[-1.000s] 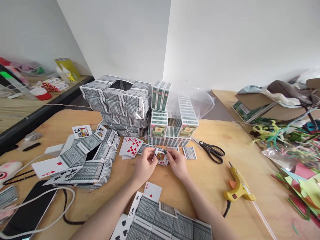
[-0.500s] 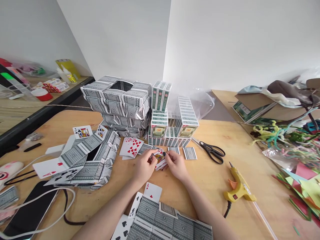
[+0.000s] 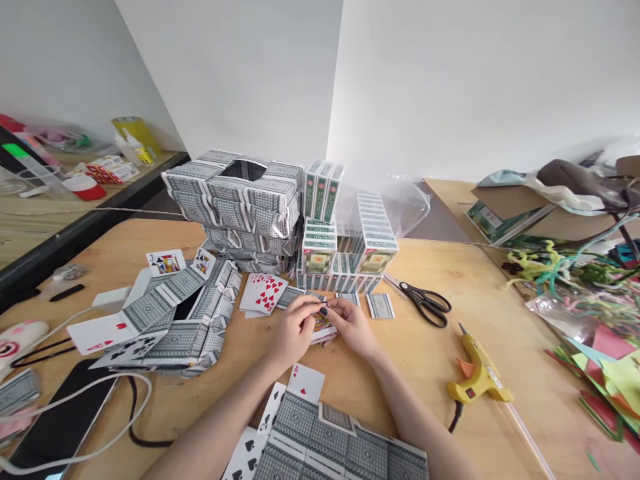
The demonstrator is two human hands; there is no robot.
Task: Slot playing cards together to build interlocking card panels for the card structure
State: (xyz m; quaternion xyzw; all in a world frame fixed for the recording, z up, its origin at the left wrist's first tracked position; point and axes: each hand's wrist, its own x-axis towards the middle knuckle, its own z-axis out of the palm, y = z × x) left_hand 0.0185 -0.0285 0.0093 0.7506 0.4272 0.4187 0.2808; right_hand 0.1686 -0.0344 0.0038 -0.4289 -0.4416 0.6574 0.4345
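Both my hands meet over the middle of the table, pinching a playing card (image 3: 323, 324) whose coloured face shows below the fingers. My left hand (image 3: 296, 330) grips its left side, and my right hand (image 3: 353, 327) has the thumb pressed on its top edge. Fingers hide most of it. Just left of them lies a fan of red number cards (image 3: 263, 293). Face-down cards (image 3: 381, 306) rest behind and to the right. Nearest me is a panel of joined grey-backed cards (image 3: 345, 447), with an ace of diamonds (image 3: 306, 382) at its far edge.
Box shapes covered in cards (image 3: 235, 200) are stacked at the back, beside packed card decks (image 3: 375, 233). Black-handled scissors (image 3: 425, 300) and a yellow glue gun (image 3: 477, 373) lie right. A half-covered box (image 3: 200, 333), phone (image 3: 60, 420) and white cable (image 3: 145, 407) are left.
My fingers have drawn closer together along the card's top edge and cover more of it. Its upper part appears to be bent. Other things stay where they were.
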